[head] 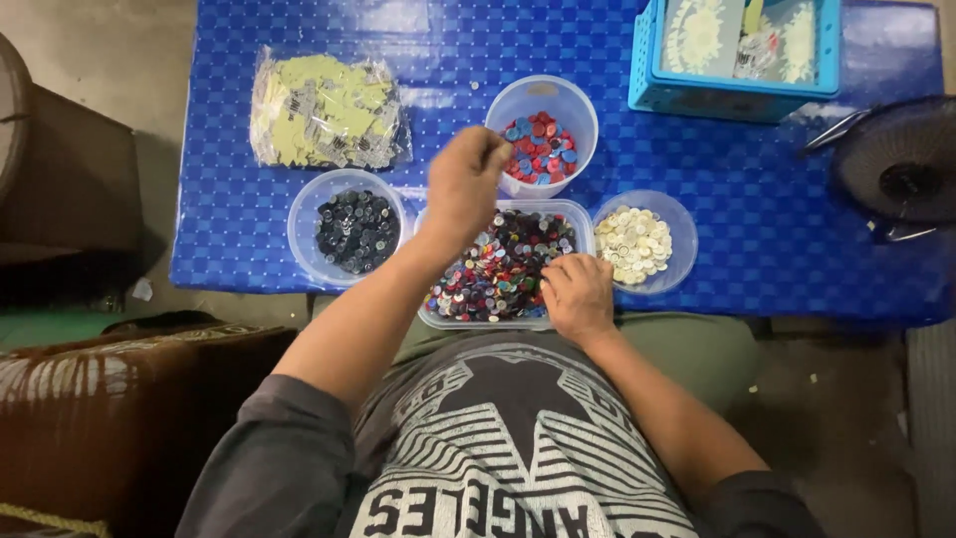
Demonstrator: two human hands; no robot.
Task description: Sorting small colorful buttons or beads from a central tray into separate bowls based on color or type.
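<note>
The left hand (466, 189) is hovering w/ fingers bunched together, tips pointing down over the near rim of the tall clear plastic cup (543, 134) holding red and blue buttons; can't tell if a button is pinched between the tips. The right hand (578, 294) is resting at the near right corner of the clear rectangular plastic tray (503, 319), fingertips pressed down into the heap of mixed coloured buttons (503, 264) filling it; fingers are curled close, and whether they're gripping one is hidden.

The tray is sitting at the near edge of the blue checkered plastic tabletop (747, 199), right in front of the person. To its left, a round clear plastic bowl (344, 224) is holding black and dark grey buttons; to its right, just beside the tray, another round clear bowl (647, 242) is holding cream and white buttons. The cup is standing just beyond the tray, btwn the two bowls.

Far left, a clear plastic bag of pale yellow cut pieces (329, 112) is lying flat. Far right, a light blue plastic crate (737, 92) is sitting near the far edge. A black fan grille (901, 164) is overlapping the right edge.

Bare tabletop is showing right of the cream bowl and btwn the cup and the crate; the bowls are sitting close to the near edge.
</note>
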